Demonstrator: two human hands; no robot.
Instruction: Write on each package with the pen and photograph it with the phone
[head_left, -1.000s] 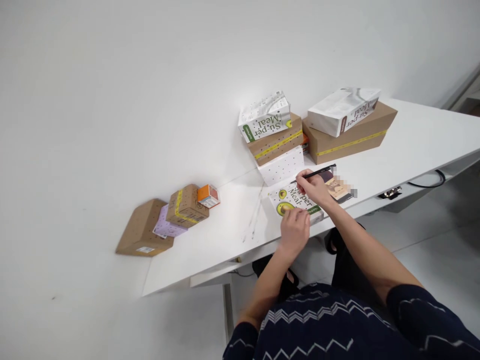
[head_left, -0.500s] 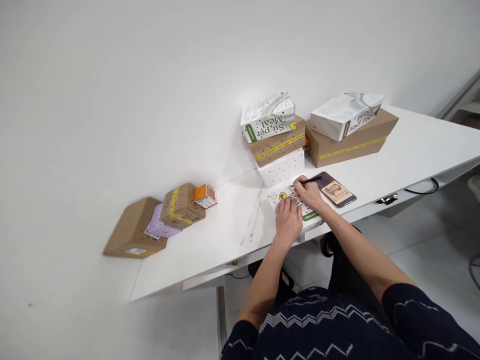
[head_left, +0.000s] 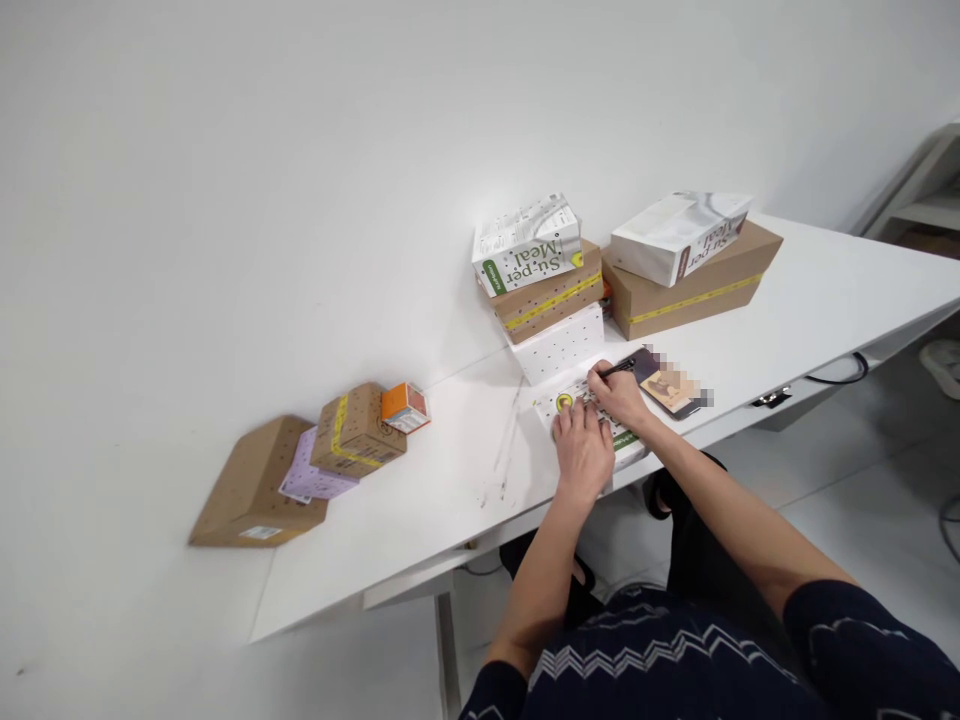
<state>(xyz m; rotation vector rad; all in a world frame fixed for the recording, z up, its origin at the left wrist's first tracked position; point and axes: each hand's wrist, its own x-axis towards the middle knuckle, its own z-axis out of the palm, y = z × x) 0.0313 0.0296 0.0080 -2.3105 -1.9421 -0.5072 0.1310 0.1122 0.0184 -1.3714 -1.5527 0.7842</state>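
Observation:
A white box with dots and green print (head_left: 628, 440) lies flat near the table's front edge. My left hand (head_left: 583, 448) rests on top of it with fingers stretched out, partly covering the lettering. Over the same box, my right hand (head_left: 619, 395) is closed around a black pen (head_left: 618, 369). The pen's writing tip is too small to make out against the box. Just right of that hand lies a smartphone (head_left: 664, 385) with a lit picture on its screen, partly pixelated.
Behind the hands stand a stack topped by a Su-per Meal box (head_left: 529, 255) and a large brown carton (head_left: 694, 285) with another white box (head_left: 679, 240) on it. At left are a brown carton (head_left: 259, 475), a purple box (head_left: 319, 480), a taped carton (head_left: 360, 430) and an orange box (head_left: 406, 408).
The view has shifted slightly. My left hand sits a little further right over the box's lettering. My right hand still grips the pen, now held at a slightly different angle.

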